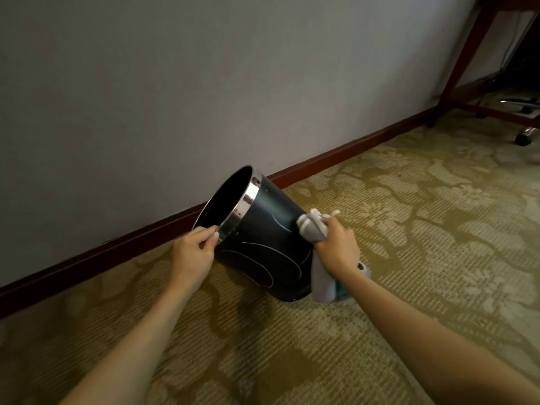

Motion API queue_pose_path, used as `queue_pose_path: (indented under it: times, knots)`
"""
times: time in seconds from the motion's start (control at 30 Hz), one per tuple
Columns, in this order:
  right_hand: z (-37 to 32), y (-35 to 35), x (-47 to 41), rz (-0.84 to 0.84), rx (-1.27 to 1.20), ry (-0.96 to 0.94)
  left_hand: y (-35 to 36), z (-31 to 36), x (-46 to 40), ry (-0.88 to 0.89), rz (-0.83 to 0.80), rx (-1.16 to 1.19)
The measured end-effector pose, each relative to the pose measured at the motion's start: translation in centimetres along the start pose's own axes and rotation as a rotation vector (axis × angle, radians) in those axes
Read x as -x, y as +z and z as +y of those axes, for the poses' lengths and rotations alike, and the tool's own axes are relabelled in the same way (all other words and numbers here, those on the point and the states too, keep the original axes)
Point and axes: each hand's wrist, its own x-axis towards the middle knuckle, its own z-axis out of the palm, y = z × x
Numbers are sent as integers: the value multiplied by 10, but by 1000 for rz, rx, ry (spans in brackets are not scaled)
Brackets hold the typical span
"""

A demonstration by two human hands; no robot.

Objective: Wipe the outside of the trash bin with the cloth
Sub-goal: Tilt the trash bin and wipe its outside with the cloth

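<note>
Trash bin [263,244]: black, round, chrome rim band, pale curved streaks on its side; tilted leftward on patterned carpet [409,229] near the wall [204,83]. Left hand [194,249]: fingers pinched on the rim. Right hand [336,247]: fingers closed around a bunched grey cloth [314,229], pressed against the bin's side near its base.

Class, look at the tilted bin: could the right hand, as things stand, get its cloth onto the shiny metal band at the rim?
Probably yes. The right hand presses the cloth near the trash bin base; bare wall runs up to the band. Only the left hand covers its lower edge.
</note>
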Motion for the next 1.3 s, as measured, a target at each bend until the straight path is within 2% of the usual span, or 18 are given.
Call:
queue_pose_path:
  times: [0.17,0.33,0.4,0.63,0.7,0.8,0.87,0.97,1.1,1.3]
  knots:
    - [-57,0,1,88,-84,-375,8,11,-1,51,-23,-4]
    - [-44,-1,5,155,56,-573,6,11,-4,50,-34,-6]
    - [-21,4,9,129,141,-556,3,8,-5,20,-33,2]
    - [62,3,22,-91,425,-211,-4,-3,-4,-60,24,11]
    - [57,4,20,-89,378,-169,-4,-3,-2,-59,13,10]
    - [33,-3,9,-74,179,-127,-3,-2,1,-52,-4,4]
    - [15,-8,3,-47,81,-165,-3,-2,2,-43,-14,3]
    - [-20,-9,-4,-11,0,-317,-2,-3,3,-48,-39,-4]
    - [-55,-1,-4,67,39,-489,1,-2,3,-23,-52,-18]
    - [-23,13,13,176,165,-550,2,-5,-4,-68,4,-35]
